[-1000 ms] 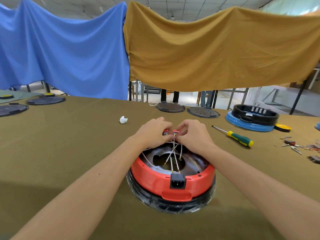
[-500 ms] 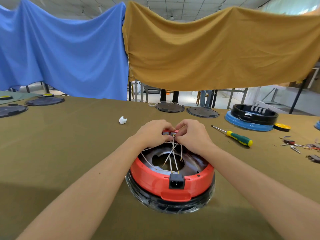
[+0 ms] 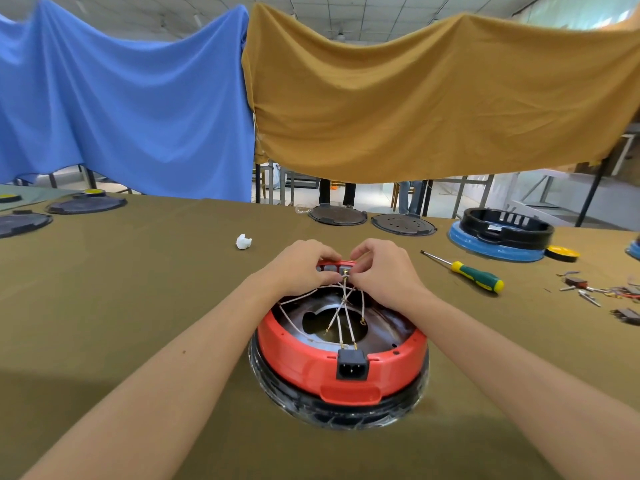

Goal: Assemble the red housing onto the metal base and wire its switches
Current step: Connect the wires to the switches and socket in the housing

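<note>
Round red plastic housing (image 3: 341, 370) sits on the shiny metal base (image 3: 384, 327), the pair resting on a black ring at the near middle of the olive-brown cloth-covered table (image 3: 138, 289). Black power socket (image 3: 352, 364) faces the camera in the near wall. Thin white wires with brass terminals (image 3: 341, 317) fan from the far rim across the open centre; several ends hang loose.

Grey switches (image 3: 337, 270) are set in the far rim. Left hand (image 3: 300, 266) curls over the rim beside them, steadying. Right hand (image 3: 382, 268) pinches at a terminal on the right switch; fingertips of the two hands nearly meet.

Judgement: housing seated, wiring step under way. Next move likely needs a straight push of the terminal onto its tab, then picking a loose lead.

Farther right: green-and-yellow-handled screwdriver (image 3: 465, 271), scattered small connectors (image 3: 588, 292). Small white scrap (image 3: 243, 241) lies to the far left of the hands.
</note>
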Tool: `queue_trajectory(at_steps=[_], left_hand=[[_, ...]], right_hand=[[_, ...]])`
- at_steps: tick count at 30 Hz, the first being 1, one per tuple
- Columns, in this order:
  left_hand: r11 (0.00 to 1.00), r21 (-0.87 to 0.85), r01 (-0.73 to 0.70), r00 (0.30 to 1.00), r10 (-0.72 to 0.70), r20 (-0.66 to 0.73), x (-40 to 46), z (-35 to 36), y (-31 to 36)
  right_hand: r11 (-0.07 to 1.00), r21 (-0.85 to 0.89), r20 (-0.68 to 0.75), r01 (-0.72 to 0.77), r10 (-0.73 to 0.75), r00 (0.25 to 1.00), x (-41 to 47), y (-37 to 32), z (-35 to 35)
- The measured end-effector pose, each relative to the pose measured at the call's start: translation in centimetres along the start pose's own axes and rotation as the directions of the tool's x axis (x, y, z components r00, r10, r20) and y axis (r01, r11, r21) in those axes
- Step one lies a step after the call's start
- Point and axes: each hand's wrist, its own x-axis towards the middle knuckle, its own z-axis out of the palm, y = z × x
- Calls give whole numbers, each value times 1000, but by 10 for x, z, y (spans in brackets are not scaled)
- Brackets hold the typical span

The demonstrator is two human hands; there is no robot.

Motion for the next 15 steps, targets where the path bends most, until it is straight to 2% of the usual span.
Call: queue_trajectory(at_steps=[8,15], left_hand=[[999,33,14,1000,-13,-22,2,2,3],[1000,-6,14,1000,-14,22,-1,-2,1]], right_hand=[[1000,5,6,-6,6,1000,0,0,0],[1000,6,11,-9,9,1000,0,0,0]])
